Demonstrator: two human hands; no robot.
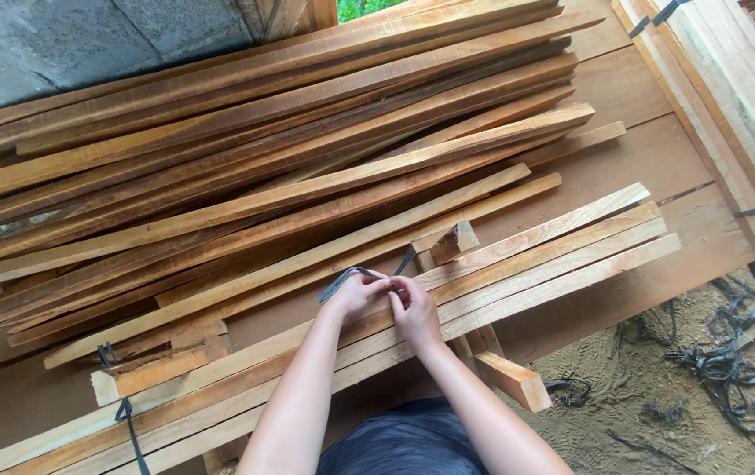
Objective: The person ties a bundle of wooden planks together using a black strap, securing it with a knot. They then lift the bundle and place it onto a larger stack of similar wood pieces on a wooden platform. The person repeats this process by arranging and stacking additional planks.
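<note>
Both hands meet over a flat row of pale wooden slats (518,273) lying side by side across short cross blocks (509,378) near the front edge of the wooden platform (633,88). The left hand (355,295) pinches a dark plastic strap (342,281) whose loose end sticks up and out to the left; the right hand (413,308) is closed on the same strap just beside it, fingertips touching those of the left. The strap sits about midway along the row, and the two hands seem to be pulling or knotting it tight (whether a knot is already formed is hidden under the fingers).

Judging from how things lie, the binding is partly done. Towards the left end of the same row another dark strap (122,413) is already looped round the slats, its tail hanging down. The middle tie is the one in hand, and no strap shows near the right end.

Behind the row a big loose heap of reddish slats (263,149) lies unbound. At the right stands a stack of strapped boards (738,114), and strap scraps (729,361) lie on the sandy ground.
</note>
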